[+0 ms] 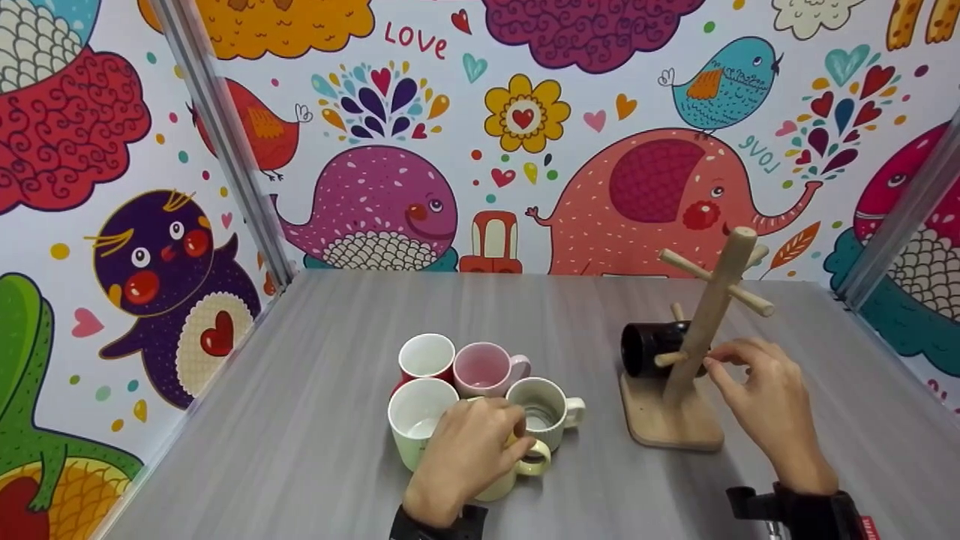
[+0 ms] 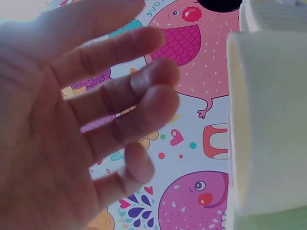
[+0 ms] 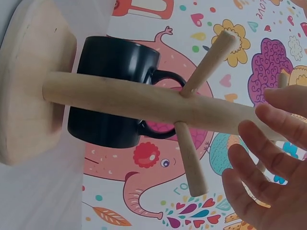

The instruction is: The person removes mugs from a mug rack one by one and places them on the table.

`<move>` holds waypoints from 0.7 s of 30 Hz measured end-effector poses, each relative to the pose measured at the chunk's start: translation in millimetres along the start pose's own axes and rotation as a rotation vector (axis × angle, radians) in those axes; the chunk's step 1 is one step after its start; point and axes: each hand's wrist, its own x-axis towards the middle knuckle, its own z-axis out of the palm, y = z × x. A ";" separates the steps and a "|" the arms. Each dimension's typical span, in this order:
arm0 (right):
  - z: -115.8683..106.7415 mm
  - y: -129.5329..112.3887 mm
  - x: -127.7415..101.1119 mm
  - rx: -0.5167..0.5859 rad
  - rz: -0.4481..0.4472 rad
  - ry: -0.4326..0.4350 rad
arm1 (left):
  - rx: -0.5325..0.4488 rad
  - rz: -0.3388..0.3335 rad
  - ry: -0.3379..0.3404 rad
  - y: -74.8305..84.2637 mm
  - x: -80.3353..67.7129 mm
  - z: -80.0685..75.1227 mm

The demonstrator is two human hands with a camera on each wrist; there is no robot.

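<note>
My left hand (image 1: 469,454) hovers over a pale yellow mug (image 1: 495,491), hiding much of it. In the left wrist view the fingers are loosely bent and apart from the mug's rim, with nothing in them. A black mug (image 1: 646,349) lies sideways on a wooden mug tree (image 1: 709,322), its handle at one of the lower pegs. My right hand (image 1: 776,401) is just right of the post, thumb and forefinger near each other. From the right wrist, its fingers appear spread, slightly bent and holding nothing; the post partly covers the black mug (image 3: 115,60).
Beside the yellow mug stand a red mug (image 1: 427,358), a pink mug (image 1: 484,369), a pale green mug (image 1: 412,420) and a ribbed whitish mug (image 1: 544,412), close together. Upper pegs (image 1: 750,300) jut from the tree. Patterned walls (image 1: 525,187) enclose the grey table (image 1: 300,420).
</note>
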 end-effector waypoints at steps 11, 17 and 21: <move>-0.8 12.1 10.4 -0.019 0.036 -0.052 | 0.001 -0.006 -0.010 0.7 1.3 -1.0; -0.8 17.3 18.6 -0.020 0.037 -0.097 | -0.003 -0.011 -0.011 0.5 1.0 -0.7; -1.3 19.7 22.4 -0.043 0.058 -0.120 | -0.003 -0.004 -0.001 0.3 0.5 -0.1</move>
